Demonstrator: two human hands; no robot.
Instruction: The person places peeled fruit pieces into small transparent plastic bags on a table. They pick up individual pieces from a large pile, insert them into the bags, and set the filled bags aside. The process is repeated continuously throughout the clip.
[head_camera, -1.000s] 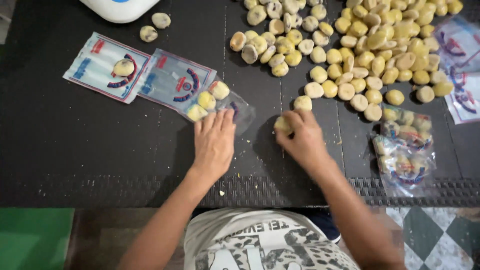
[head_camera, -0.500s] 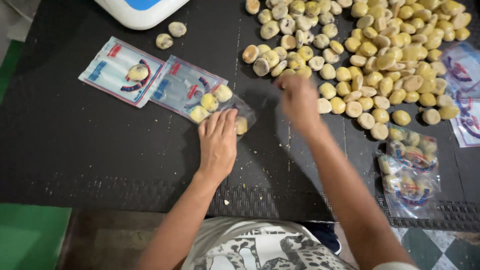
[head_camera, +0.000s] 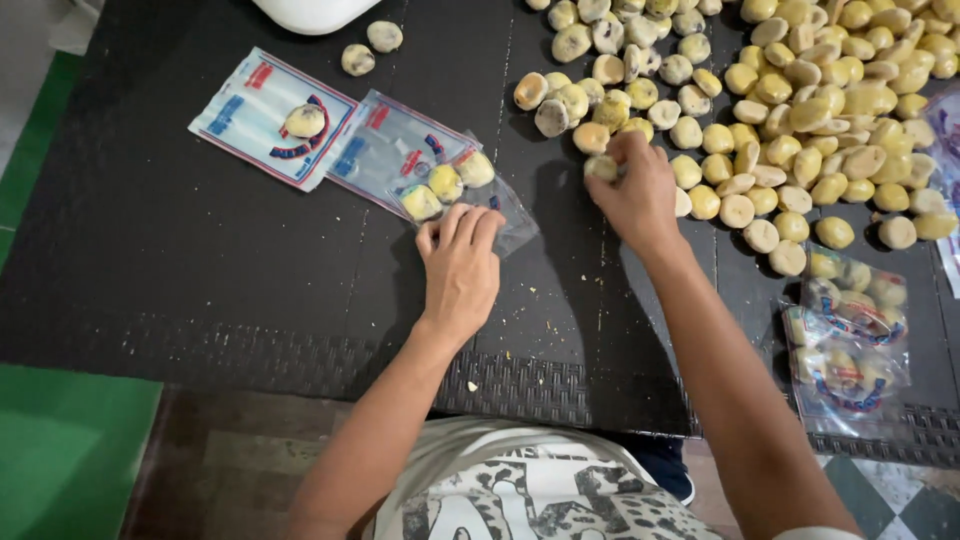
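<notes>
The left hand (head_camera: 462, 272) lies flat on the black table (head_camera: 200, 270), fingers (head_camera: 455, 228) spread loosely and pressing the mouth of a clear plastic bag (head_camera: 425, 160) that already contains three small yellow pastries (head_camera: 445, 183). The right hand (head_camera: 637, 192) reaches into the edge of the big heap of round yellow pastries (head_camera: 790, 110), its fingers closed around one pastry (head_camera: 601, 167) (only partly visible under the fingertips). A second printed bag (head_camera: 272, 118) with one pastry lies further left. A filled bag (head_camera: 848, 340) rests near the right forearm.
</notes>
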